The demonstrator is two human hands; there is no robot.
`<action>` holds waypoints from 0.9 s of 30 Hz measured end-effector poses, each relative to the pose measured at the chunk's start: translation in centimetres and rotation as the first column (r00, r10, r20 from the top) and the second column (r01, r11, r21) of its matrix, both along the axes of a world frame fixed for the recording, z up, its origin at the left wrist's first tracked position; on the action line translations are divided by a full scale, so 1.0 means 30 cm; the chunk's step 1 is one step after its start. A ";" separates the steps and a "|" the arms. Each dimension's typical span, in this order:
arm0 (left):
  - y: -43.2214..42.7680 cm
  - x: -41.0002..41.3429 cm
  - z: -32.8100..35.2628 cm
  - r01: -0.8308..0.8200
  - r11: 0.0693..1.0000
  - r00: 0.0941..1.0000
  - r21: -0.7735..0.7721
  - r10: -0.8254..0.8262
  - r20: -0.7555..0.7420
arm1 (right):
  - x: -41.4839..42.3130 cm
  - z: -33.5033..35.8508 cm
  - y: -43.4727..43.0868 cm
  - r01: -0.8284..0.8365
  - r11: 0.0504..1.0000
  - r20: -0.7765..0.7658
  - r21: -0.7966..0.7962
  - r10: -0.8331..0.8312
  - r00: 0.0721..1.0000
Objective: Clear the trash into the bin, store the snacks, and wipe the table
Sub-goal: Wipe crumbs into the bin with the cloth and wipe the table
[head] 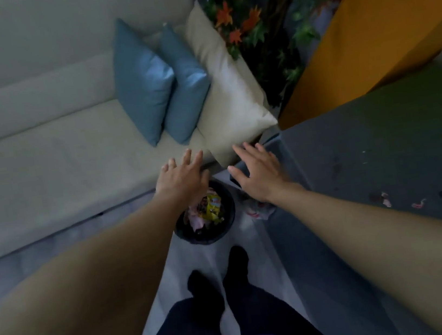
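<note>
The left hand (181,177), fingers spread and empty, hangs over the black bin (210,237) of wrappers (211,207); the right hand (257,175), likewise spread and empty, hangs over the worktop (383,158) edge.

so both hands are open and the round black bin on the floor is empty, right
Not empty: the head view shows the round black bin on the floor holding a yellow wrapper and pinkish scraps. The left hand and right hand are indeed both open.
</note>
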State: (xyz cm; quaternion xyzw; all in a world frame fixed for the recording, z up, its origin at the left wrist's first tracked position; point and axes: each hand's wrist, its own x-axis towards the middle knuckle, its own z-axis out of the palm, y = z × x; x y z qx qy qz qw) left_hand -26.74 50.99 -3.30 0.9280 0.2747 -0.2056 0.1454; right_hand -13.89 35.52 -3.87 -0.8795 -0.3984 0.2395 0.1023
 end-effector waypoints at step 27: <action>0.090 -0.207 -1.364 -0.338 0.911 0.919 -0.235 0.265 -0.292 | -0.103 -1.296 0.058 0.112 0.955 -0.278 -0.274 -0.190 0.942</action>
